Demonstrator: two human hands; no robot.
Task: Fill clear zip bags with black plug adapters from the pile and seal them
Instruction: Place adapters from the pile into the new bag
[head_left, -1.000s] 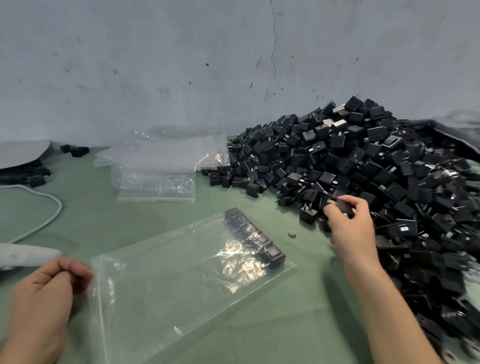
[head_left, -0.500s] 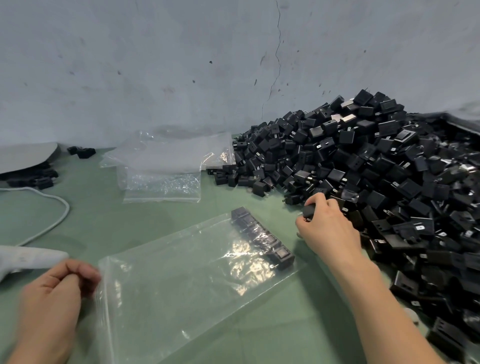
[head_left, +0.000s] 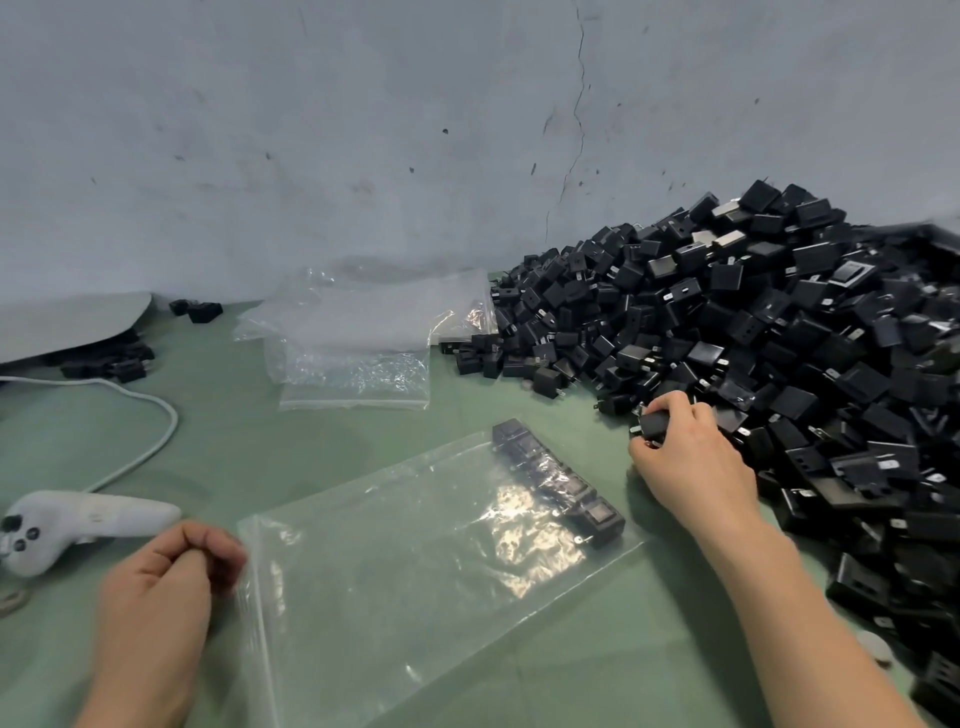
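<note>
A clear zip bag (head_left: 415, 566) lies flat on the green table in front of me, its mouth at the left. A row of black plug adapters (head_left: 558, 483) lines its far right edge inside. My left hand (head_left: 166, 597) pinches the bag's mouth edge at the lower left. My right hand (head_left: 691, 462) grips one black adapter (head_left: 653, 427) at the foot of the big adapter pile (head_left: 779, 353), just right of the bag.
A stack of spare clear bags (head_left: 358, 343) lies against the grey wall. A white controller (head_left: 78, 525) and its white cable (head_left: 150, 410) lie at the left. A few loose adapters (head_left: 200, 310) sit far left by a grey plate (head_left: 67, 322).
My right hand picked an adapter from the pile and drew it left toward the bag. My left hand stays at the bag's mouth.
</note>
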